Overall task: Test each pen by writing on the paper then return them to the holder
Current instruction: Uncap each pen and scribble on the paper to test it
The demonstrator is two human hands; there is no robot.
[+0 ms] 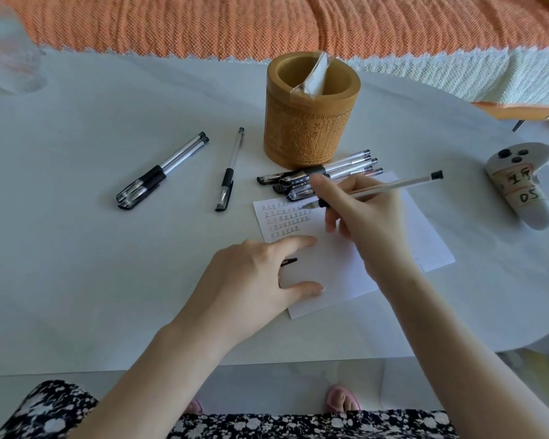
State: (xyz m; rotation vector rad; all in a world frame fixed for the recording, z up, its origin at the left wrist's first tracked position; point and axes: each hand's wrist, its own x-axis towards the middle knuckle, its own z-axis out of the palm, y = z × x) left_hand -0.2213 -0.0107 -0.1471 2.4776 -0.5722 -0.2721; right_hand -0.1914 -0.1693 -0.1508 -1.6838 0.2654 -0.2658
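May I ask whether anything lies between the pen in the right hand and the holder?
Only a pile of pens lies between, at the foot of the holder; lifted over it, the way looks free. A clear packet leans inside its mouth.
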